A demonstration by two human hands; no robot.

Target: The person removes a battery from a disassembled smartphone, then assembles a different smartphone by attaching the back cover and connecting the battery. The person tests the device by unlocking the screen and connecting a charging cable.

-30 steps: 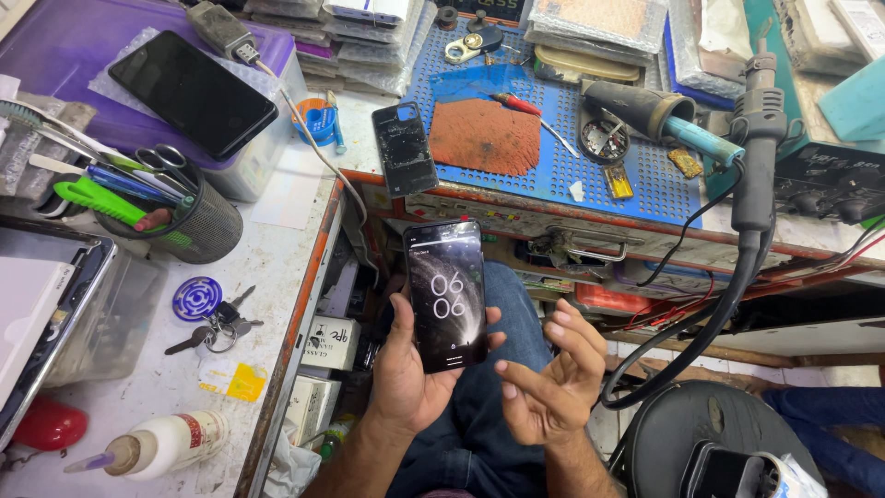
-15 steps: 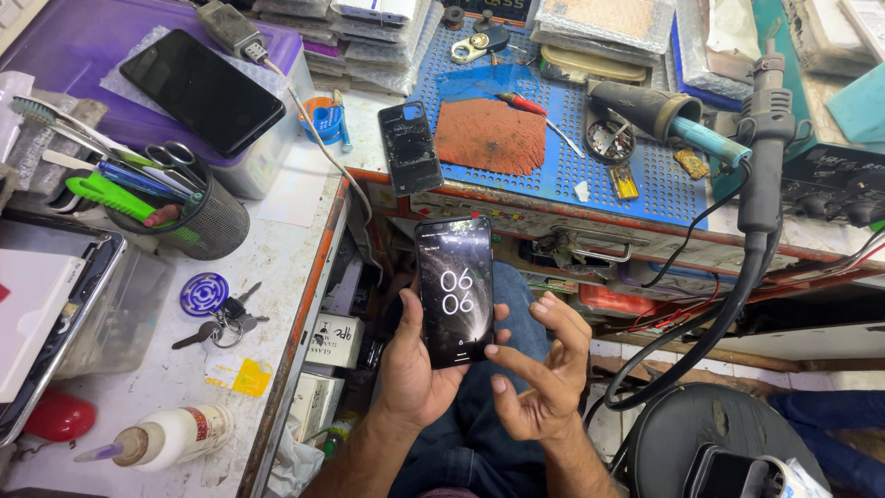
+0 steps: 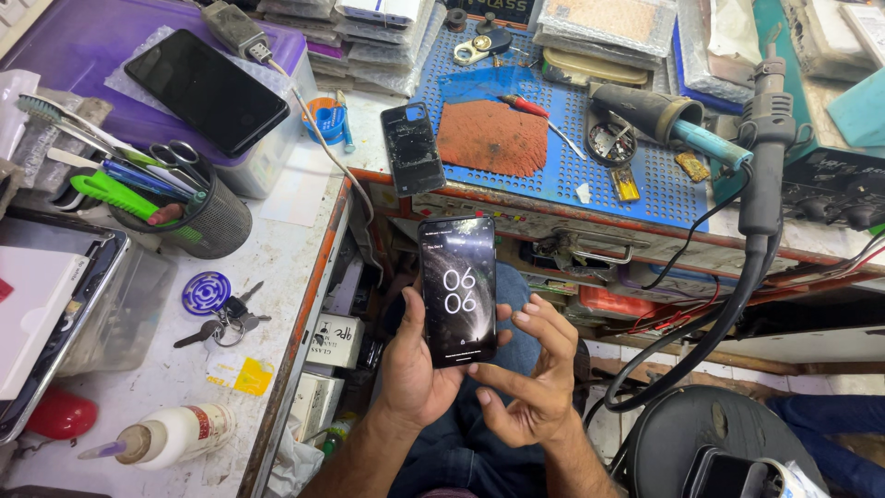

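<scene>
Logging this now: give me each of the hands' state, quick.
Left hand: closed around a lit phone, holding it upright.
Right hand: open, holding nothing, fingers beside the phone's edge.

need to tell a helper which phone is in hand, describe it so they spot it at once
Start at the blue perforated mat on the bench, then drop below its front edge to the left hand. It holds a tall black phone upright, the only phone here with its screen lit.

Cluttered white bench (image 3: 184, 406), blue pegboard mat (image 3: 664, 184) (worn), possibly tiled floor (image 3: 645, 355).
</scene>
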